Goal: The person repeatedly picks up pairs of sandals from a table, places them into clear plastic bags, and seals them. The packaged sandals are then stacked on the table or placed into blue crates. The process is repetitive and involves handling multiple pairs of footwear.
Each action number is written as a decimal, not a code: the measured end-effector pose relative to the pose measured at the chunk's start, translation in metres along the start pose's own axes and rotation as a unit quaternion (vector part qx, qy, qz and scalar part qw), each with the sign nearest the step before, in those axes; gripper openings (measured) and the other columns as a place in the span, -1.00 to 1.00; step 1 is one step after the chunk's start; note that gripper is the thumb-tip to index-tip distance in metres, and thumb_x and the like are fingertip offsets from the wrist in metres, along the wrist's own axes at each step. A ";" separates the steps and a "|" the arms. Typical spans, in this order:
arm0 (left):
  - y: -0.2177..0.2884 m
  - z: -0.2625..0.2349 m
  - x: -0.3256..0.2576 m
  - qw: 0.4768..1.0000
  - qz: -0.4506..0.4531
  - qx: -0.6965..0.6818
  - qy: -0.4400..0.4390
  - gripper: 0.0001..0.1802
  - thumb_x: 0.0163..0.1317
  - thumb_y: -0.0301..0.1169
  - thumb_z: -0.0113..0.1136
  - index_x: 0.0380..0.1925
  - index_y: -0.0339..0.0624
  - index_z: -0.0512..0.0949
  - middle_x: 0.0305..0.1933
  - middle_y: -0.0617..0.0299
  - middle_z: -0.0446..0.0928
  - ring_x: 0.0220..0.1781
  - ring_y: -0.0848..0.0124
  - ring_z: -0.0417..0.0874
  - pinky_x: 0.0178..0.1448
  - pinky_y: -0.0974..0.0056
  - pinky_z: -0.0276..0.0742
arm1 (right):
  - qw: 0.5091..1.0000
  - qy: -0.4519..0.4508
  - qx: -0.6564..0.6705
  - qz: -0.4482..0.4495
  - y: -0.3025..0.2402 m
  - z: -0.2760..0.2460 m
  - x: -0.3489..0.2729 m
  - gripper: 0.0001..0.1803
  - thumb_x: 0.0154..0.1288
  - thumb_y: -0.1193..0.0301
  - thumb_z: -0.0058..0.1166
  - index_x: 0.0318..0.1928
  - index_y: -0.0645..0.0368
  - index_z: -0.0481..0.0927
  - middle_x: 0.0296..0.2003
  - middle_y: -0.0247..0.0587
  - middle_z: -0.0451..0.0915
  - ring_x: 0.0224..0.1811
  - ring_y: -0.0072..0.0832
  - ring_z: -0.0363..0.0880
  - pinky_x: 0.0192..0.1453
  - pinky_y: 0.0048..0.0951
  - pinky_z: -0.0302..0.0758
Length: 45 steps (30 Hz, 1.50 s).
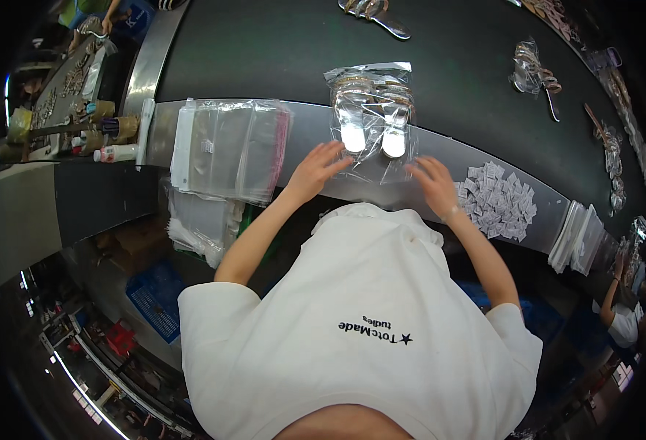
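A pair of silver sandals (395,132) lies side by side inside a clear plastic bag (370,163), partly on the dark belt and partly on the metal ledge before me. My left hand (318,173) is at the bag's near left corner, its fingers stretched toward the plastic. At the opposite near corner is my right hand (436,185), fingers spread and touching or just beside the film. Neither hand shows a clear grip. A heap of small white sachets (497,202) lies right of my right hand. To the left of my left hand rests a stack of clear flat bags (224,150).
The dark conveyor belt (257,59) carries more sandals (373,13) at the far edge and bagged sandals (532,70) at right. White plastic strips (576,236) hang over the ledge at right. Another person (623,323) is at far right; another person's hand (107,26) shows upper left.
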<state>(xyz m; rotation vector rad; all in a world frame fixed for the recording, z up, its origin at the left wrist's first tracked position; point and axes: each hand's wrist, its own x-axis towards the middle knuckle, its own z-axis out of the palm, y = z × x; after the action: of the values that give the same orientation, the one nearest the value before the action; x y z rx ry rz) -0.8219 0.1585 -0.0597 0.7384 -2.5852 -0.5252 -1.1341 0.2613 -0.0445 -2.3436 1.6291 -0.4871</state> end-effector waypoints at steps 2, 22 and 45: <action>-0.012 0.005 0.008 0.995 0.080 0.002 -0.065 -0.63 0.04 -0.59 0.06 -0.08 -0.22 0.49 0.03 0.11 0.46 0.16 0.16 0.39 0.23 0.15 0.31 | 0.991 -0.010 0.007 -0.132 0.023 0.020 0.022 -0.60 -0.01 0.60 0.04 -0.08 0.07 0.50 -0.02 -0.17 0.45 0.08 -0.19 0.36 0.14 -0.29 0.34; 0.074 0.037 0.110 0.693 -0.345 -0.616 -0.144 -0.76 0.34 -0.38 -0.12 -0.21 -0.32 0.46 -0.40 0.20 0.58 -0.33 0.46 0.61 -0.17 0.38 0.51 | 0.235 0.246 0.916 0.213 -0.008 -0.007 -0.034 -0.47 0.34 0.00 -0.24 0.10 0.14 0.37 0.01 -0.19 0.47 0.04 -0.45 0.42 0.17 -0.36 0.30; -0.012 0.022 0.069 0.759 -0.496 -0.409 -0.104 -0.72 0.28 -0.30 0.00 -0.06 -0.14 0.45 -0.12 0.23 0.55 -0.16 0.49 0.57 -0.11 0.43 0.42 | 0.637 0.352 0.003 0.686 0.331 -0.022 -0.417 -0.16 0.00 0.04 0.18 0.25 0.16 0.20 0.17 0.10 0.28 0.22 -0.05 0.25 0.23 -0.19 0.22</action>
<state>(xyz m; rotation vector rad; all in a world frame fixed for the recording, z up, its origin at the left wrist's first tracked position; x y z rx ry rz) -0.8817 0.1153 -0.0653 1.6793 -1.5483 -1.9461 -1.5599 0.5380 -0.2065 -0.2175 2.9846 -0.9641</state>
